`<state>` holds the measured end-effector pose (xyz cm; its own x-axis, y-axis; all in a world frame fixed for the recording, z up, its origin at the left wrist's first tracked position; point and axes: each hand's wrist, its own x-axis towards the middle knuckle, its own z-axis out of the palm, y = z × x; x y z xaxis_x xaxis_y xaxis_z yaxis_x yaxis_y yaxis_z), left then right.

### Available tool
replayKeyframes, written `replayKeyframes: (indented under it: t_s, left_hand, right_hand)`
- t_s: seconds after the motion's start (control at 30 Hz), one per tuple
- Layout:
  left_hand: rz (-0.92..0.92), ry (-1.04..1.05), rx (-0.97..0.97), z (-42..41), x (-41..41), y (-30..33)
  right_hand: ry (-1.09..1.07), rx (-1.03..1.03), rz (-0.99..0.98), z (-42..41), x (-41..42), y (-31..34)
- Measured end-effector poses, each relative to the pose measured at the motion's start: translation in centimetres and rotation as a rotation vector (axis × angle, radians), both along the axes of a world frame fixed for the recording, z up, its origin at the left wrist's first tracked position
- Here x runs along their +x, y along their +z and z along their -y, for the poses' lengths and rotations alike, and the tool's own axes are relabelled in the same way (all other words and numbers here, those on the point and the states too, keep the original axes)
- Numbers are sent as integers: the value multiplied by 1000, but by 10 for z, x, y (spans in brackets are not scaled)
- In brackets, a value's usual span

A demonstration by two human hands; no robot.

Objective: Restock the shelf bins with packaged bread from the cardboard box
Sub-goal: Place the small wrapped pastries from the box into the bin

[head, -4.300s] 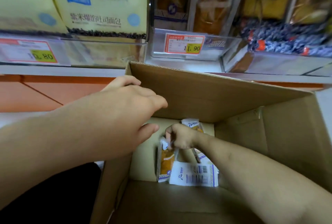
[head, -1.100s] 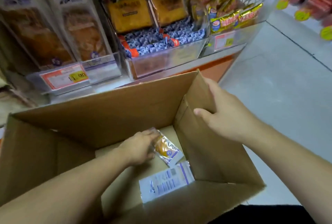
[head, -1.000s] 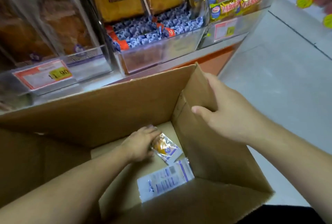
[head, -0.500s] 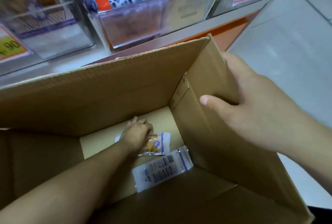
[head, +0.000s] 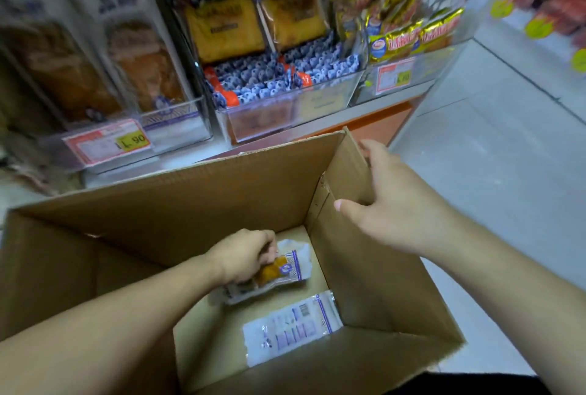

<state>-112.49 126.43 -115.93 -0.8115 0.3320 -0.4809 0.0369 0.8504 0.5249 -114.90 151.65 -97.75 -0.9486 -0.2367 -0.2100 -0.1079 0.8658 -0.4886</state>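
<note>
Deep in the cardboard box (head: pixel 177 204), the left hand (head: pixel 244 256) grips a bread packet (head: pixel 279 271) — another packet (head: pixel 291 328) lies face-down nearby — while the right hand (head: pixel 390 201) clasps the box's right flap.

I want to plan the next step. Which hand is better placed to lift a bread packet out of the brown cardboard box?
Left hand: it grips the clear bread packet inside the brown cardboard box. Right hand holds the flap.
</note>
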Motion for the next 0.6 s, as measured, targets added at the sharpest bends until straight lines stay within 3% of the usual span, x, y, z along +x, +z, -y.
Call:
replayKeyframes:
  t_s: [0.17,0.27,0.37,0.6]
  left_hand:
    - [-161,-102,49,8,12,122]
    - [-224,-124,71,18,30,188]
    - [-288,-54,126,31,51,234]
    - [-283,157,260,75,76,286]
  right_hand:
    - [249,118,-250,27,14,37]
    - [423,78,-81,48,26,50]
    - [452,72,141,62,38,59]
    - [420,-182,167,80,43,75]
